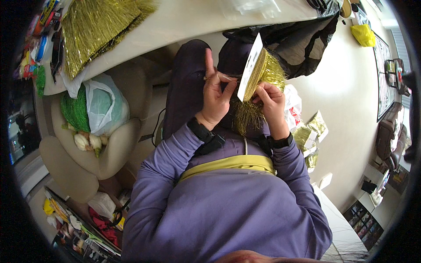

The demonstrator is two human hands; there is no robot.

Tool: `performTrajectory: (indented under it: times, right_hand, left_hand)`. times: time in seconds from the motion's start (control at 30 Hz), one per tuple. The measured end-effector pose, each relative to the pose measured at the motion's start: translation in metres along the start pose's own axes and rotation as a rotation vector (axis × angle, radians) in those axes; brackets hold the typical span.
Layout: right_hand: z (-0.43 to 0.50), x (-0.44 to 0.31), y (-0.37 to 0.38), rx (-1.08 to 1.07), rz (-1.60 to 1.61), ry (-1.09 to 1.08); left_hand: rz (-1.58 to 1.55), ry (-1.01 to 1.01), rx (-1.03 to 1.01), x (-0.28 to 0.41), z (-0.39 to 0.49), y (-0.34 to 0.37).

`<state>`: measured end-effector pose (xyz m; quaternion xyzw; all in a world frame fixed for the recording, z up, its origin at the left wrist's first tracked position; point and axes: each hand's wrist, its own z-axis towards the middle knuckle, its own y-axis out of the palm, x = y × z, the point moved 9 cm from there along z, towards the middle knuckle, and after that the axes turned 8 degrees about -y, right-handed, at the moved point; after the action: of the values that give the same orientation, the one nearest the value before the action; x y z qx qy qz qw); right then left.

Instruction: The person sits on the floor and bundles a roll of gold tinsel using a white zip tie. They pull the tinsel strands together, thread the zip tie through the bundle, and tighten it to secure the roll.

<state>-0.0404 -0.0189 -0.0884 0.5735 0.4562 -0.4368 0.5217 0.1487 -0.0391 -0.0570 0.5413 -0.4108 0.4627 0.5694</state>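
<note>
Over my lap is a coil of gold tinsel fringe point(256, 75), its stacked band edge set against a white card point(250, 67). Loose metallic strands point(247, 115) hang below it, and more fringe spreads out behind. My left hand point(217, 93) is beside the card's left face, thumb and a fingertip pinched at what looks like a thin strand; one finger points up. My right hand point(270, 98) pinches the lower right edge of the gold coil between thumb and fingers. The card partly hides the coil.
A white table point(158, 36) ahead holds gold fringe point(102, 29) and clear plastic bags point(250, 8). A black plastic bag point(296, 46) hangs from its edge. On the left, a beige chair point(128, 144) carries a stuffed white bag point(105, 105). Gold packets point(309, 134) lie at right.
</note>
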Motion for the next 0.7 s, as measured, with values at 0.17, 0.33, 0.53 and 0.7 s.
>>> performTrajectory:
  times: [0.17, 0.33, 0.53, 0.7]
  right_hand:
    - [0.0, 0.003, -0.002, 0.008, 0.002, -0.015]
    - [0.0, 0.0, 0.0, 0.013, -0.005, -0.017]
    - [-0.003, 0.001, -0.008, 0.003, 0.048, 0.001]
    - [-0.002, -0.009, -0.017, 0.018, 0.18, -0.039]
  left_hand:
    - [0.396, 0.138, 0.069, 0.022, -0.002, -0.004]
    - [0.431, 0.157, 0.057, 0.029, -0.004, -0.001]
    - [0.389, 0.188, -0.15, 0.042, 0.001, 0.019]
    - [0.232, 0.172, -0.33, 0.041, 0.009, 0.039]
